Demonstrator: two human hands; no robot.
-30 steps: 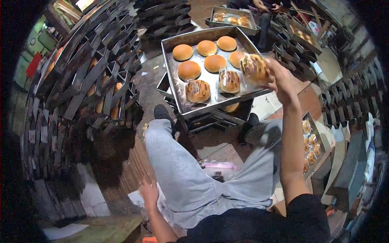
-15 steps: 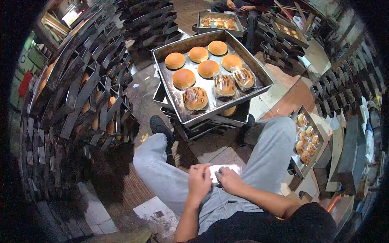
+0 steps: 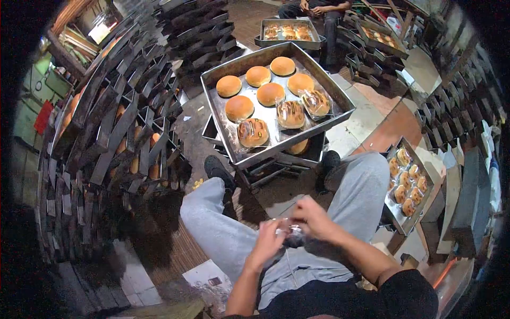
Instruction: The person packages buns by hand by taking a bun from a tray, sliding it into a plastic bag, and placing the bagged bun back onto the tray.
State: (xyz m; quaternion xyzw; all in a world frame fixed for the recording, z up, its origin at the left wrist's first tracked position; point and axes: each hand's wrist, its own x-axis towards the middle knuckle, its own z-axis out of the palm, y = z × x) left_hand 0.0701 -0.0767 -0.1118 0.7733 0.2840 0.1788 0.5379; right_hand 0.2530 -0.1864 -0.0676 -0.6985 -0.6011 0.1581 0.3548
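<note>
Over my lap, my left hand and my right hand are close together with curled fingers. A crumpled, shiny clear plastic bag is pinched between them; whether anything lies inside it I cannot make out. In front of my knees a metal tray rests on stacked trays. Several bare round buns sit in its back and left part. Nearer to me in that tray are three buns in printed clear bags: one at the left, one in the middle and one at the right.
A tray of bagged buns lies right of my knee. Stacked bun trays rise on the left, with more dark trays at right. At the back, another person sits beside a tray of buns.
My hands have come up from the bright white item on my lap, and clear plastic now shows between them. My right hand has risen. The view has shifted slightly.
</note>
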